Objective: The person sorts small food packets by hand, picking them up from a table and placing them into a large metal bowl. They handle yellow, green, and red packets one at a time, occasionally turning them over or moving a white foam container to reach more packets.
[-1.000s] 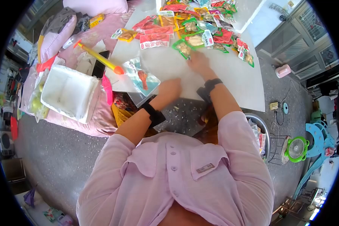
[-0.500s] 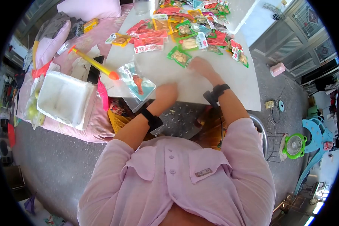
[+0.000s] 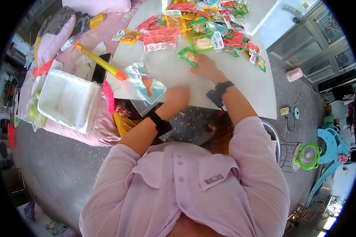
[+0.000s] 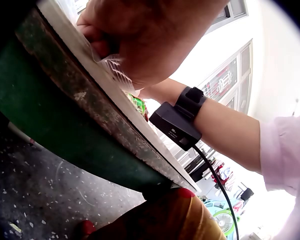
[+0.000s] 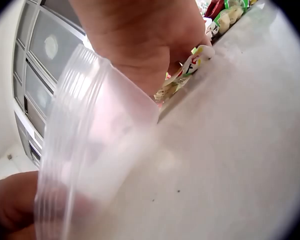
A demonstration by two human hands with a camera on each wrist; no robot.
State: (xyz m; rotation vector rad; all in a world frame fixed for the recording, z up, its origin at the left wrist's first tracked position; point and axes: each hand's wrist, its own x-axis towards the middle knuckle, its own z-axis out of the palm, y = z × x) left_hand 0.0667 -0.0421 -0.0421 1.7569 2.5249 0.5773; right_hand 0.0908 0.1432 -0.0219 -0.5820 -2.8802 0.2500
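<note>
While the left hand rests at the near edge of the white counter, its curled fingers pinch the rim of a clear zip bag that lies flat across the counter between the two hands. From the right wrist view the same clear bag fills the foreground, its ribbed zip strip standing up from the counter top. The right hand reaches farther in, toward the middle of the counter, and its fingertips touch a green-edged snack packet at the near fringe of the pile; whether the fingers actually grip that packet I cannot tell. A heap of snack packets, red, green and yellow, covers the far part of the counter. Near the left edge lies a clear bag with a red snack inside, and beside it a yellow tube with an orange tip. Off the counter's left side sits a white foam box on pink bedding.
</note>
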